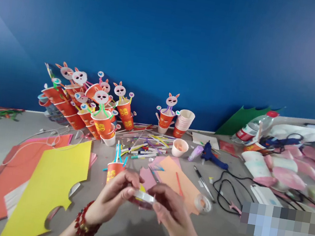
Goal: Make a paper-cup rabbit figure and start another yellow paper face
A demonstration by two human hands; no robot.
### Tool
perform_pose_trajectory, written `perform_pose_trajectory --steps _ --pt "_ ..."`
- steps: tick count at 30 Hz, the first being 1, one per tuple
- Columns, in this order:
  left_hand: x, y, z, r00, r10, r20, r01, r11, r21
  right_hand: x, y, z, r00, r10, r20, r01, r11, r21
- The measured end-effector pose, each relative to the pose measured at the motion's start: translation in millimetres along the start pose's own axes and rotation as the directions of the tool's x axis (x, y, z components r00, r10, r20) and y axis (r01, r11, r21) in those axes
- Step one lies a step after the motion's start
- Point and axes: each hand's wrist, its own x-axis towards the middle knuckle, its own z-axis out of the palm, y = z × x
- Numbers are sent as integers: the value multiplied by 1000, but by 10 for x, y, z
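Note:
My left hand [119,192] and my right hand [171,207] hold a roll of tape [144,197] between them, low over the front of the table. Its pale edge faces me, and a little yellow shows behind it. The fingers of both hands are closed on its two sides. A red bead bracelet circles my left wrist. Just behind my left hand stands an orange paper cup [115,170] with blue straws rising from it. To the right of my right hand lies a clear tape roll [202,204], on the corner of a peach paper sheet [175,173].
Rabbit-faced cups [102,121] crowd the back left. Yellow paper [53,181] lies at left. Markers [143,156] and straws are scattered mid-table. Stacked cups [185,120], a blue glue gun [214,156], a black cable, and a bottle [255,126] are toward the right.

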Motion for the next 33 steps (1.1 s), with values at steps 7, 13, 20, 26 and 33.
perform_pose_trajectory --steps 7,13,20,26,33 --pt "-10 -48 224 938 247 -244 -83 843 532 -22 59 140 999 25 -36 -25 1000 -5" --pt "-37 5 396 971 188 -149 -101 884 457 21 18 154 976 -202 -77 158 910 -384" --pt "-21 -17 417 930 337 -147 -174 755 632 55 -17 134 855 -489 -173 306 744 -594" --pt "0 -3 420 929 345 -132 -180 735 653 103 -41 134 872 -463 -161 277 735 -619" --pt "13 -1 407 940 331 -82 -196 723 663 143 -39 119 947 -243 -211 139 899 -415"
